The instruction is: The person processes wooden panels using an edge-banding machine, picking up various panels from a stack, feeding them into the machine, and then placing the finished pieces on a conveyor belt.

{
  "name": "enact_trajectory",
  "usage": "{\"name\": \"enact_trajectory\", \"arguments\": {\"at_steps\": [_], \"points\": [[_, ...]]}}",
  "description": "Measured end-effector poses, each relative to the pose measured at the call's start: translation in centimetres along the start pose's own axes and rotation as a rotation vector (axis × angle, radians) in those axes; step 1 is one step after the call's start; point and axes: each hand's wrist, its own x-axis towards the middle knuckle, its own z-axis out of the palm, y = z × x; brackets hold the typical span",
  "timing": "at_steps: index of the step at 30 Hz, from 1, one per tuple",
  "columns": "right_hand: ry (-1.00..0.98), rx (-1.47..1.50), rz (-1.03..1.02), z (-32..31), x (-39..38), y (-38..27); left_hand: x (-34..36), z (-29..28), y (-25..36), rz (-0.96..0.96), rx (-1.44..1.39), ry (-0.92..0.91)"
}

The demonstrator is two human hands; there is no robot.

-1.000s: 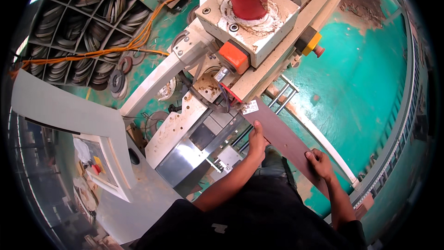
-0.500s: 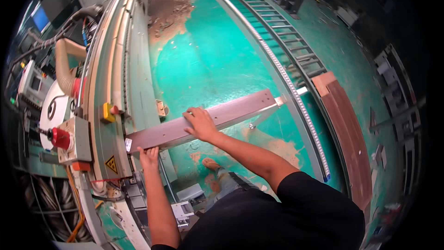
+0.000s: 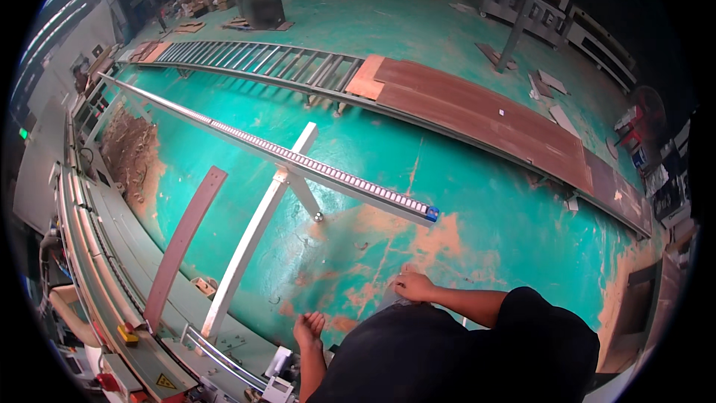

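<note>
My left hand (image 3: 309, 328) is low in front of me, loosely open with bent fingers, and nothing shows in it. My right hand (image 3: 415, 286) hangs beside my leg, half curled and seemingly free of any object. Both hands are apart from the long brown board (image 3: 183, 246), which lies off to the left. One end of that board is at the machine bed (image 3: 127, 313). Its far end reaches out near a pale support bar (image 3: 250, 254).
A long rail with a white beaded strip (image 3: 298, 158) crosses ahead, ending in a blue cap (image 3: 432, 213). Beyond it stands a roller conveyor (image 3: 261, 60) with large brown panels (image 3: 477, 119). Debris (image 3: 127, 145) is heaped on the green floor (image 3: 358, 142) at left.
Both hands have come off the brown board and drawn back towards my body. My view has swung right, so the board and machine now appear farther left.
</note>
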Motion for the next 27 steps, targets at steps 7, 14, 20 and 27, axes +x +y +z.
{"name": "enact_trajectory", "arguments": {"at_steps": [7, 14, 20, 27], "points": [[0.164, 0.297, 0.241, -5.7, -6.2, 17.3, -6.7, 29.4, -2.5, 0.746, 0.509, -0.189], [0.193, 0.289, 0.481, -19.1, -8.4, 30.1, -5.4, 47.7, -7.6, 1.127, 1.040, 0.134], [0.278, 0.402, 0.443, -27.5, -2.4, 39.8, -3.1, 52.0, -10.1, 1.108, 1.127, 0.315], [0.100, 0.469, 0.390, -33.5, 6.1, 44.8, -2.5, 52.4, -10.6, 1.185, 1.371, 0.418]]}}
